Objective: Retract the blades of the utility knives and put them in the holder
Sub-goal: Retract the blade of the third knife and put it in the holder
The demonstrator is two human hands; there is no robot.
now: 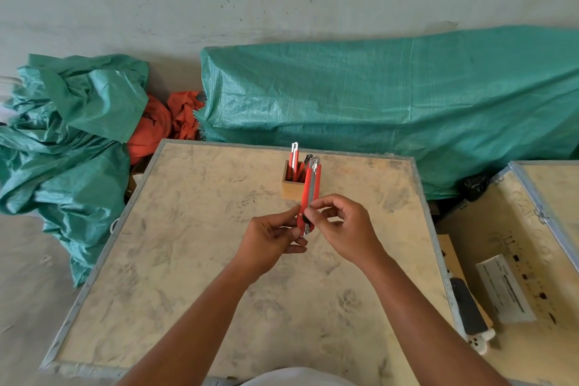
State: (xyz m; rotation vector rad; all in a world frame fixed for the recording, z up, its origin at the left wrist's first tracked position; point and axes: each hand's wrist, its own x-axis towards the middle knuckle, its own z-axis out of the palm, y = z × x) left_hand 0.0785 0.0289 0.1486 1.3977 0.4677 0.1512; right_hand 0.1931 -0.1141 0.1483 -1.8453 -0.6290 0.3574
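Above the wooden crate top (194, 260), the left hand (272, 240) and right hand (343, 226) both pinch the lower end of a red utility knife (310, 194), long axis near upright, tip pointing away. Just behind it, partly hidden, the wooden holder (289, 188) carries other red knives (294, 163) standing on end; green tarpaulin (391, 103) lies beyond.

One red utility knife (310, 194) up in the air, pinched between two hands: the left hand (272, 240) and the right hand (343, 229). One wooden holder (293, 186) on the bench (194, 260), and poking out of it, two knives (294, 160) that can be made out, maybe more hidden behind the held one. Two green tarps: one crumpled (69, 141), one draped long (391, 103). One orange cloth bundle (166, 122). One second crate (539, 244) at right, and one dark handset (470, 310) lying beside it.
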